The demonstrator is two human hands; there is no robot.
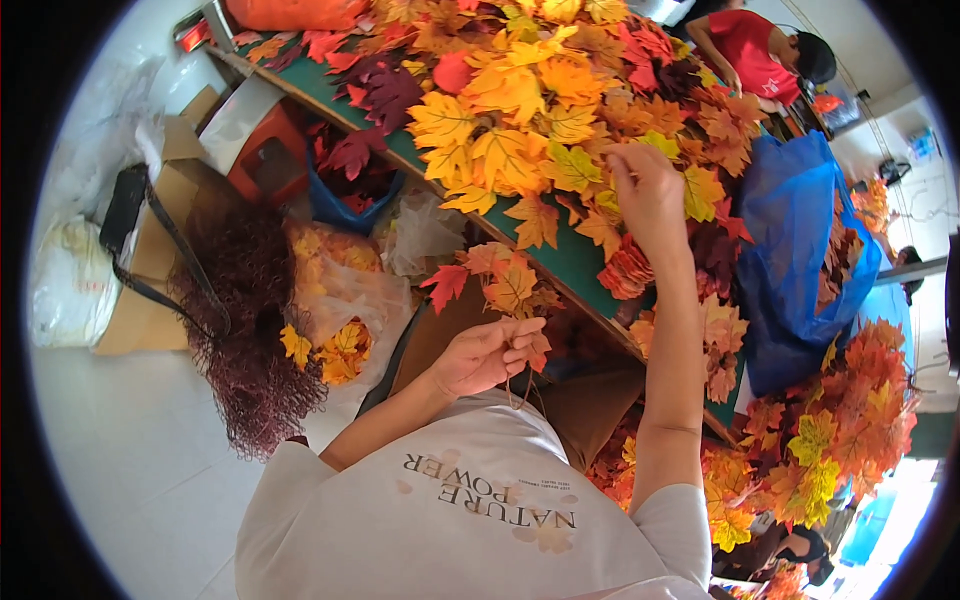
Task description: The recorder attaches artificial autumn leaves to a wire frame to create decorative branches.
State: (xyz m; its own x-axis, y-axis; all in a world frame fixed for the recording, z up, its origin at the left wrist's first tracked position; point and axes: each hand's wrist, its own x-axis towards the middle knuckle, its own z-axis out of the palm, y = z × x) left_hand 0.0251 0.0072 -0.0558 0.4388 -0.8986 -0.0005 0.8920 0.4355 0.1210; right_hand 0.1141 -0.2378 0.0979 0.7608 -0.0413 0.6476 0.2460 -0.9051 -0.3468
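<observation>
Close to my body, my left hand (482,356) pinches the thin brown stem of an artificial maple-leaf spray. The spray's orange and red leaves (510,283) fan out just beyond my fingers, and its wire-like stem end hangs below them. My right hand (648,195) is stretched over the green-topped table (572,255), at the near side of a big heap of artificial leaves. Its fingers are bent together beside a yellow-green leaf (572,168); whatever lies between them is hidden. Yellow leaves (505,150) spread to the left of that hand, and a stack of red leaves (627,270) lies below it.
Blue bags (800,260) stand at the table's right, near more leaf bunches (850,410). Left of me are a mass of dark purple stems (240,310), a clear bag of yellow leaves (345,300) and a cardboard box (150,285). A person in red (752,50) works at the far right.
</observation>
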